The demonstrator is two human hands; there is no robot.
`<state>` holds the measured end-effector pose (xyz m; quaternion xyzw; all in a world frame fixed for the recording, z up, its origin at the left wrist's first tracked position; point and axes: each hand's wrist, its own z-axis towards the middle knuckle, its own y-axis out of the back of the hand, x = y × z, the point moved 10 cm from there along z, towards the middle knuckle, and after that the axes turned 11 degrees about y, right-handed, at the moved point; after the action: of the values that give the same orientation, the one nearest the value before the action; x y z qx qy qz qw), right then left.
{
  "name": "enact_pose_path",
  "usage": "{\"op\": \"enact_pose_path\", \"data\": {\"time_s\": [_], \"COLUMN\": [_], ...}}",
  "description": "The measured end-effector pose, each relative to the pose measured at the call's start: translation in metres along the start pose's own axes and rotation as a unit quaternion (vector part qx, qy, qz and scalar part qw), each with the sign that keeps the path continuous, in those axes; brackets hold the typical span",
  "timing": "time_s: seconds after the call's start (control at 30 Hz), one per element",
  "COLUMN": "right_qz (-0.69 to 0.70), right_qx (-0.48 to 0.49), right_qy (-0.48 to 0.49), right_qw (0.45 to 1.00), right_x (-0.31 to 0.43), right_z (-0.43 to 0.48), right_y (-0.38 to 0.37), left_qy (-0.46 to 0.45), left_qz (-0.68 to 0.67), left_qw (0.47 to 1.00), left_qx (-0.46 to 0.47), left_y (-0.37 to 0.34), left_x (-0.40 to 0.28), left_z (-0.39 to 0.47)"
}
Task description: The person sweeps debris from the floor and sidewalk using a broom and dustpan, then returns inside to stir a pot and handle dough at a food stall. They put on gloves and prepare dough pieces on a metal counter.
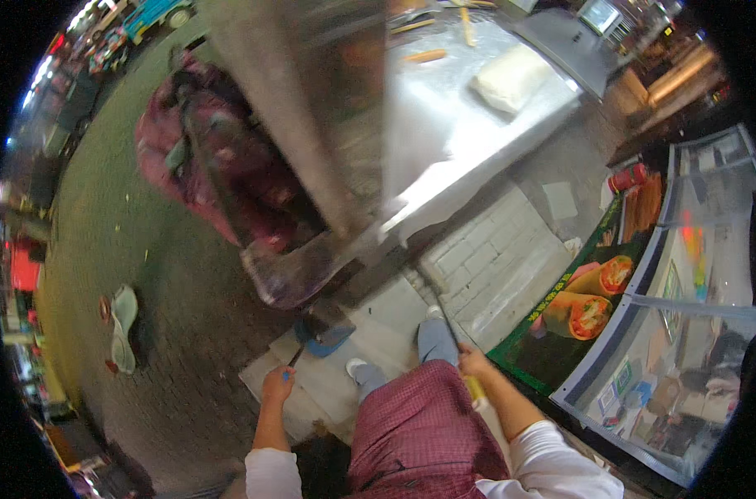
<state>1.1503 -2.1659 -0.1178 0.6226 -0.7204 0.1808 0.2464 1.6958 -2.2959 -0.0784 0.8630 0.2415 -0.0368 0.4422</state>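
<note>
My left hand [279, 383] is closed around the thin handle of a dustpan [328, 343]. The pan is partly blue, sits low over the pale floor tiles and looks blurred. My right hand [473, 362] grips a long dark stick [443, 305], probably a broom's, with a yellow end [476, 390] sticking out behind the fist. Its far end reaches the floor near the metal worktable [427, 131], where I cannot make out the head clearly. My shoes [355, 365] stand on the tiles between the two tools.
A pale dough-like block [512, 78] and wooden rolling pins [424, 56] lie on the worktable. Left of it, a bundle of reddish cloth [197, 150] sits by a blurred panel. A food-picture banner [571, 305] and clear-fronted counter [671, 312] bound the right; brick paving [178, 337] spreads left.
</note>
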Motion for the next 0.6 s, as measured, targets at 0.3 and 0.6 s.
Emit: {"op": "enact_pose_path", "data": {"time_s": [0.3, 0.6], "right_qz": [0.005, -0.135], "right_qx": [0.167, 0.035], "right_qy": [-0.050, 0.030], "right_qw": [0.985, 0.990], "right_x": [-0.041, 0.003], "right_z": [-0.094, 0.008], "right_y": [-0.182, -0.218], "left_qy": [0.059, 0.148], "left_qz": [0.002, -0.123], "left_qw": [0.998, 0.981], "left_qx": [-0.029, -0.022], "left_y": [-0.005, 0.059], "left_x": [0.045, 0.183], "left_z": [0.004, 0.006]}}
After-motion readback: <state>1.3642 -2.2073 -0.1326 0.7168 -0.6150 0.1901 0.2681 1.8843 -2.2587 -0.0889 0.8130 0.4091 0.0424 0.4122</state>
